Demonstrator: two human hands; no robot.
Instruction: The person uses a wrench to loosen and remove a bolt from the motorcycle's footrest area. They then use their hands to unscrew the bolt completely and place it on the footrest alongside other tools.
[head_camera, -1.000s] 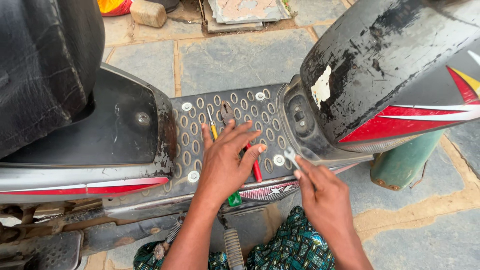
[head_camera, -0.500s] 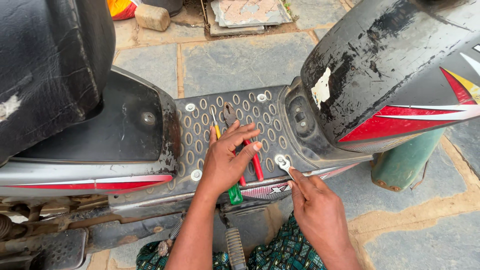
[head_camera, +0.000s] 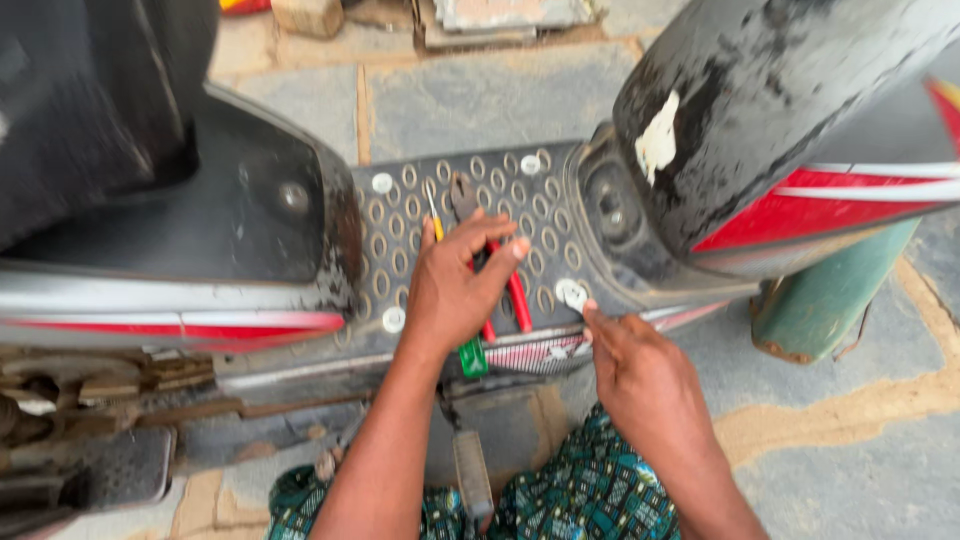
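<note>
Stone-paved ground outside, scooter (head_camera: 700, 150) parked across it, dark seat at far left, patterned footboard (head_camera: 400, 215) in the middle. On the footboard, left hand (head_camera: 455, 285) lying flat, fingers (head_camera: 495, 235) spread loosely over red-handled pliers (head_camera: 515, 285) and a yellow-handled screwdriver (head_camera: 433, 210), gripping neither. Further right, right hand (head_camera: 640, 375), now slid in along the edge since a moment ago, fingertips pinched narrow on a white washer-headed fastener (head_camera: 573, 293) at the footboard's near-right corner. Judged: attention shifted onto that fastener.

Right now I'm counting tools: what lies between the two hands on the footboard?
In the head view, red-handled pliers lie on the footboard between the left hand and right hand.
</note>
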